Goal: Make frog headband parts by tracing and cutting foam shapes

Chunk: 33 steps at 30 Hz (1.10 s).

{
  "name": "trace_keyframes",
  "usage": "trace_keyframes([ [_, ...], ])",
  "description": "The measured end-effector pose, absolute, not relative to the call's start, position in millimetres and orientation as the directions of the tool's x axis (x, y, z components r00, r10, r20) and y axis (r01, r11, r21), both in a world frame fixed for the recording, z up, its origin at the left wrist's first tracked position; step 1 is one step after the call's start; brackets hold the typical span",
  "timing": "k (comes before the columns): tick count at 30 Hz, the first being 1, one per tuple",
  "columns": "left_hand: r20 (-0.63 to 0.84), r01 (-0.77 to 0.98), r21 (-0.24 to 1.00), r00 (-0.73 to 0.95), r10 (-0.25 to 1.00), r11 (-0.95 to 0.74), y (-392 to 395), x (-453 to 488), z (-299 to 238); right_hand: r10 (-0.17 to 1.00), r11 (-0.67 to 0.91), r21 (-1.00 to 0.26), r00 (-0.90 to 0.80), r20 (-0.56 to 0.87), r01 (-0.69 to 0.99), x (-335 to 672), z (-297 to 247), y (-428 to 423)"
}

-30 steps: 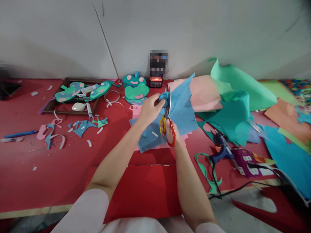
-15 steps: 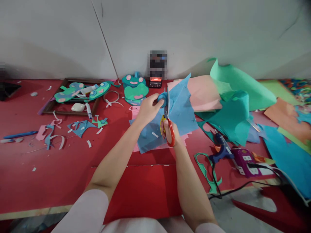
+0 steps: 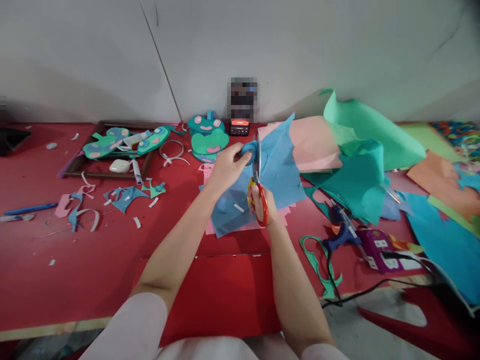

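Note:
My right hand (image 3: 262, 202) is closed round the red and yellow handles of a pair of scissors (image 3: 257, 167), whose blades point away from me. Pinched in my left hand (image 3: 229, 167) is a piece of blue felt (image 3: 279, 150), curled over at my fingertips. The blades lie against this felt right beside my left fingers; whether they are cutting through it I cannot tell. Under both hands lies another flat blue felt sheet (image 3: 227, 215) on top of pink felt (image 3: 208, 174), with a small white strip on it.
Finished felt frog faces (image 3: 210, 142) sit behind my left hand. A brown frame (image 3: 75, 165) holds more felt pieces. Felt scraps (image 3: 125, 197) litter the left side. On the right are green felt (image 3: 369, 130), a blue glue gun (image 3: 343, 232) and a purple power strip (image 3: 378, 247) with cables.
Almost nothing differs. My left fingers and the curled felt have shifted very slightly to the left, while the scissors stay at the same spot.

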State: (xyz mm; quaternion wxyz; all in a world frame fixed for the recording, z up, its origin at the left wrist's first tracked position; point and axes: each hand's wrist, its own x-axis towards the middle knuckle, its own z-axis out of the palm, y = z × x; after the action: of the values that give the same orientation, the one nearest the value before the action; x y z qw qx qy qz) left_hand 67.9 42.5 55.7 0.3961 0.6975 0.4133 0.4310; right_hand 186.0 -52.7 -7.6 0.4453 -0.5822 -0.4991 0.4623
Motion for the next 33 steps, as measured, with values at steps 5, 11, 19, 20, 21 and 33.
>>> trace_keyframes([
  [5,0.276,0.243,0.912,0.234,0.932,-0.331,42.4,67.6,57.7,0.993,-0.102,-0.977,0.075,-0.089,0.187,186.4,-9.5,-52.6],
  [11,0.292,0.262,0.9,0.235,0.927,-0.35,42.8,67.8,56.3,0.993,-0.101,-0.974,0.079,-0.087,0.2,186.3,-9.6,-53.1],
  [19,0.294,0.258,0.9,0.24,0.925,-0.353,43.1,68.8,54.1,0.992,-0.116,-0.971,0.082,-0.1,0.21,185.8,-7.8,-53.1],
  [20,0.291,0.255,0.901,0.242,0.926,-0.35,43.1,68.9,54.0,0.992,-0.114,-0.97,0.082,-0.098,0.215,185.8,-7.7,-53.0],
  [21,0.289,0.255,0.902,0.24,0.927,-0.347,43.1,69.0,54.0,0.992,-0.113,-0.969,0.083,-0.097,0.218,185.8,-7.5,-53.0],
  [33,0.29,0.224,0.912,0.24,0.927,-0.343,44.0,68.2,54.2,0.988,-0.126,-0.969,0.112,-0.104,0.215,184.0,-9.7,-52.0],
])
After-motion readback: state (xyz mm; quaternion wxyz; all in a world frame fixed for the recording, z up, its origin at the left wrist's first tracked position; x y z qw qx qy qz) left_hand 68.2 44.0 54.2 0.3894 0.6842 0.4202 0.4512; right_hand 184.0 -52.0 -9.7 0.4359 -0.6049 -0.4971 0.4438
